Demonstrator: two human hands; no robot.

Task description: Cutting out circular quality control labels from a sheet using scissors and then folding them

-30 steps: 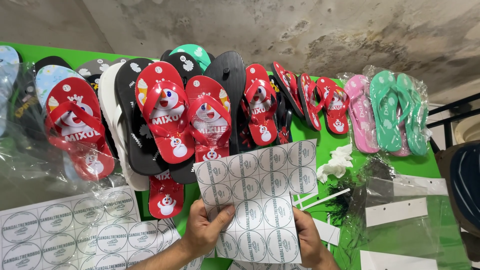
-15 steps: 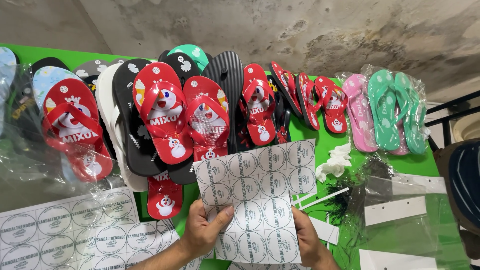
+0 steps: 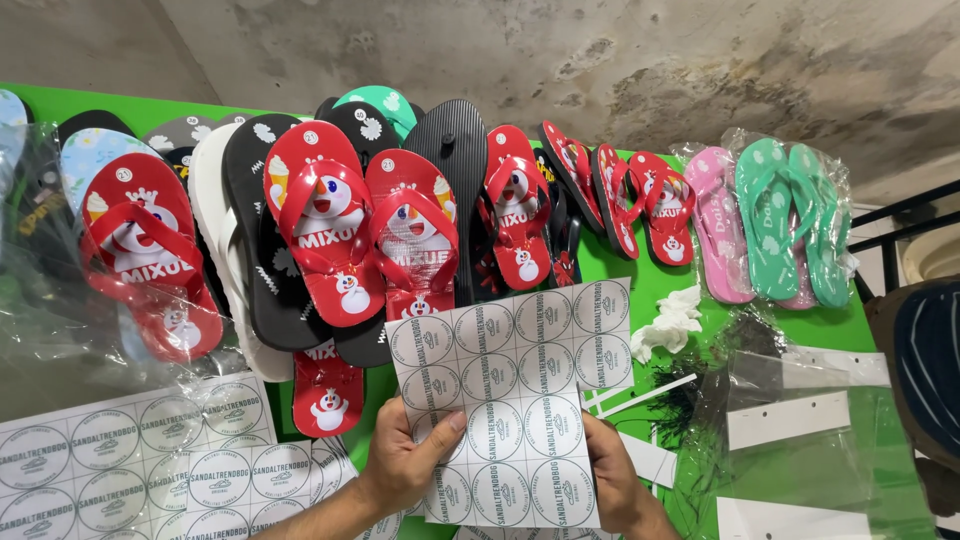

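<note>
My left hand (image 3: 405,465) grips the lower left edge of a white sheet of round stickers (image 3: 510,385), thumb on its face. On the sheet's lower right edge sits my right hand (image 3: 612,480), also holding it. The sheet is held up over a green table (image 3: 700,280). Just beyond it lie red flip-flops with a snowman print (image 3: 335,235), in a row with black, white and teal ones.
More sticker sheets (image 3: 130,455) lie at the lower left. Pink and green flip-flops in clear bags (image 3: 775,225) rest at the right. Clear plastic bags with white card headers (image 3: 790,420), white strips and crumpled tissue (image 3: 670,320) sit right of the sheet. A grey wall stands behind.
</note>
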